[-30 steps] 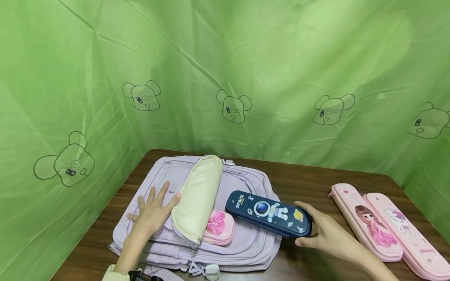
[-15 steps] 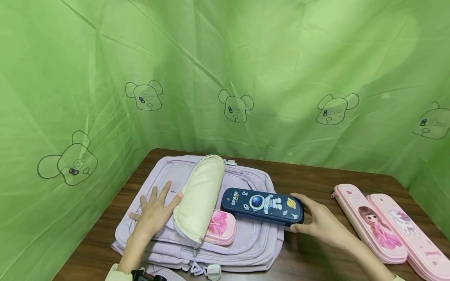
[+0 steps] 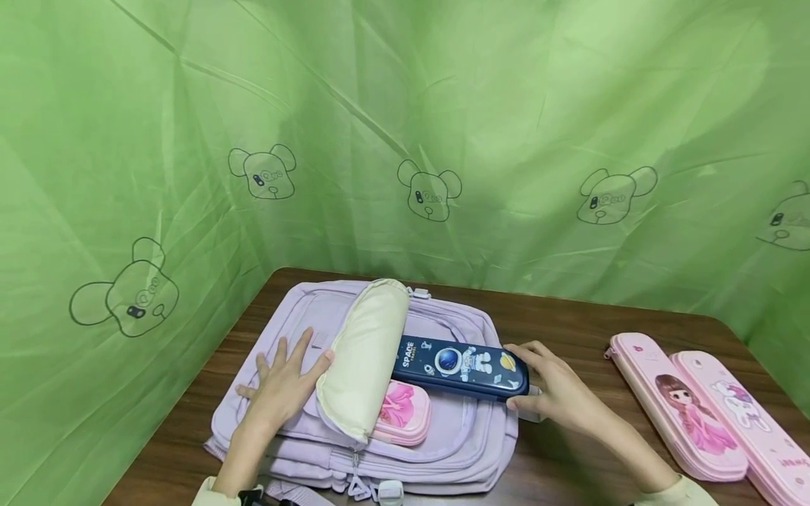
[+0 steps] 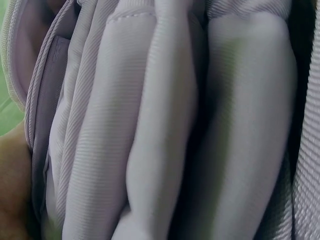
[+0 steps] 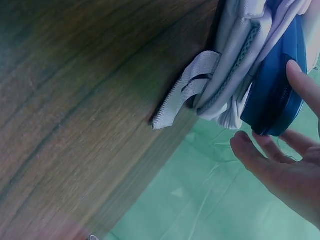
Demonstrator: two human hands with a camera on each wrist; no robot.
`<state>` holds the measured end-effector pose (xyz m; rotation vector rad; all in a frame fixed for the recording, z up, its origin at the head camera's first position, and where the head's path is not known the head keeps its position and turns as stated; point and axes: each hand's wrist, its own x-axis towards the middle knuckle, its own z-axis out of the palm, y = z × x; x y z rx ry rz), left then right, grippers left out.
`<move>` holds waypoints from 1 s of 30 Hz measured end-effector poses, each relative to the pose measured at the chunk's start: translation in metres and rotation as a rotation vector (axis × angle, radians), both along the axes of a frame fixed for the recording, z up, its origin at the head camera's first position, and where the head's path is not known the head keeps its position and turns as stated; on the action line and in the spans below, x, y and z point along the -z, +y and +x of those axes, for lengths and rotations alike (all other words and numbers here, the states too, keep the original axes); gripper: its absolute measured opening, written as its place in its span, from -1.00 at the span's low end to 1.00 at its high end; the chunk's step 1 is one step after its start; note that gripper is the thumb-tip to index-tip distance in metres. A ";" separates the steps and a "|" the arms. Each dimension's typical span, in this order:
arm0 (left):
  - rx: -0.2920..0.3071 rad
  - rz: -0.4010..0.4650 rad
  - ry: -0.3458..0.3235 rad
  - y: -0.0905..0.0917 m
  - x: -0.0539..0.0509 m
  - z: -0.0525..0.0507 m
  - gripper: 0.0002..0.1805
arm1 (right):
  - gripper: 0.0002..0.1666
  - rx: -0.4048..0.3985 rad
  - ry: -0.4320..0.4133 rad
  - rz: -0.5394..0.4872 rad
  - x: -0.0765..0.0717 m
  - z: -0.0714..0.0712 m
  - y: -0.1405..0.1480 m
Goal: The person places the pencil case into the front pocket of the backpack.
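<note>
Green fabric (image 3: 519, 84) backs the table (image 3: 563, 316); head view: the right hand (image 3: 560, 390) grips a navy pencil case (image 3: 458, 367), one end beneath the cream flap (image 3: 363, 355); the left hand (image 3: 278, 390) spreads over the backpack (image 3: 446, 422). Left wrist: backpack folds. Right wrist: case within that grasp.

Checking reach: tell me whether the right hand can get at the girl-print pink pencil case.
Probably not now: the right hand grips the navy space pencil case. Once freed, likely yes: the girl-print pink pencil case lies uncovered to that hand's right.
</note>
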<state>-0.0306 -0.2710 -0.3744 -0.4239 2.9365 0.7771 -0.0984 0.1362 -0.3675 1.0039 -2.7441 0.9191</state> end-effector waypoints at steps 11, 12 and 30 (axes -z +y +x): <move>0.014 -0.011 -0.015 0.000 -0.003 -0.001 -0.05 | -0.08 -0.034 0.052 0.010 0.007 -0.008 -0.012; 0.015 -0.010 -0.020 0.000 -0.003 -0.001 -0.04 | -0.08 -0.032 0.054 0.016 0.007 -0.008 -0.014; 0.023 -0.023 -0.042 -0.002 -0.002 -0.003 -0.06 | -0.05 -0.067 0.108 0.087 0.020 -0.010 -0.071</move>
